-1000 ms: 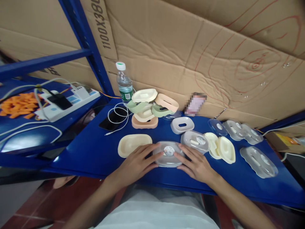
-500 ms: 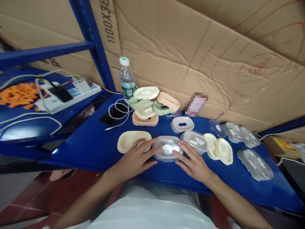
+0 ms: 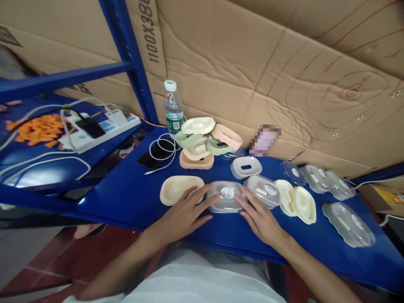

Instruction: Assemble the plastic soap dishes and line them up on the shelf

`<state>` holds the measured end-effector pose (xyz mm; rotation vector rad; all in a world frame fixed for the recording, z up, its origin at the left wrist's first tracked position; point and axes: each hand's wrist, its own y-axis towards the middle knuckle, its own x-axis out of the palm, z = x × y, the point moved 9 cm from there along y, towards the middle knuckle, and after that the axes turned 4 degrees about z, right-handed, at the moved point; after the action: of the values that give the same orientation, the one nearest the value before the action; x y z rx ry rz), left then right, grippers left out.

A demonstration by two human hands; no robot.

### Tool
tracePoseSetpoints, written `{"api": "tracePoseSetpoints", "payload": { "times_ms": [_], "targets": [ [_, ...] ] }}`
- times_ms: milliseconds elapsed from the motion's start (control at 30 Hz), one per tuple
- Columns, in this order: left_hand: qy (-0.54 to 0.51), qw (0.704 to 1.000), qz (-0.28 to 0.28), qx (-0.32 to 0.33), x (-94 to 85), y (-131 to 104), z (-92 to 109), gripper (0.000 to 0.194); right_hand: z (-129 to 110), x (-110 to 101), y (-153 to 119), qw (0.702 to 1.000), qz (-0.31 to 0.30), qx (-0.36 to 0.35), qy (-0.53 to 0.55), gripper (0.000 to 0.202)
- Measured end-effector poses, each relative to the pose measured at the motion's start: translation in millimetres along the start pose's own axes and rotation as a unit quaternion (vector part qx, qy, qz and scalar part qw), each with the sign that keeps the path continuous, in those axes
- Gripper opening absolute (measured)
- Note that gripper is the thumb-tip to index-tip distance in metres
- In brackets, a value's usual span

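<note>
In front of me a grey soap box with a clear lid (image 3: 226,206) lies on the blue table; a round white sticker is on the lid. My left hand (image 3: 186,212) reaches over its left side, fingers stretched out, fingertips at the lid's edge. At the right side, my right hand (image 3: 260,214) has its fingers spread, with the tips touching the lid's edge. Partly behind my left fingers sits a cream soap tray (image 3: 175,191). Another lidded grey box (image 3: 262,191) stands just beyond my right fingers, and a grey slotted insert (image 3: 248,165) lies behind.
Cream, green and peach soap box parts (image 3: 198,145) are piled near a water bottle (image 3: 173,111). A phone (image 3: 154,153) and white cable lie at left. Cream trays (image 3: 304,204), a loose clear lid (image 3: 293,172) and lidded boxes (image 3: 349,225) are at right. Cardboard (image 3: 236,75) stands behind.
The view has shifted slightly, so everything sits a little farther right. The sticker on the lid has moved slightly away from me. Both hands keep nearly the same place at the box's sides.
</note>
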<state>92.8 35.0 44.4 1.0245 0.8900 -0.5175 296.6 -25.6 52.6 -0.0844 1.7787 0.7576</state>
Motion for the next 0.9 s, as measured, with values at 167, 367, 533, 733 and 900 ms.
{"api": "tracePoseSetpoints", "payload": {
  "times_ms": [167, 367, 533, 733, 900],
  "targets": [
    [-0.007, 1.000, 0.001, -0.006, 0.2, -0.2, -0.2, 0.066, 3.6, 2.3, -0.5, 1.000, -0.009, 0.015, 0.006, 0.070],
    [-0.015, 1.000, -0.009, -0.013, 2.3, -2.0, -2.1, 0.065, 6.1, 2.4, -0.3, 1.000, -0.016, 0.024, 0.008, 0.069],
    [-0.024, 1.000, -0.011, -0.016, 2.7, -1.7, -2.4, 0.067, 7.6, 2.7, 0.6, 0.999, -0.025, 0.032, 0.016, 0.067],
    [-0.030, 0.999, -0.016, -0.018, 5.1, -3.2, -3.6, 0.071, 6.3, 4.5, -0.3, 0.999, -0.034, 0.031, 0.015, 0.069],
    [-0.030, 0.999, -0.018, -0.018, 4.4, -3.1, -3.0, 0.069, 5.9, 4.7, -0.6, 0.999, -0.025, 0.024, 0.012, 0.073]
  ]
}}
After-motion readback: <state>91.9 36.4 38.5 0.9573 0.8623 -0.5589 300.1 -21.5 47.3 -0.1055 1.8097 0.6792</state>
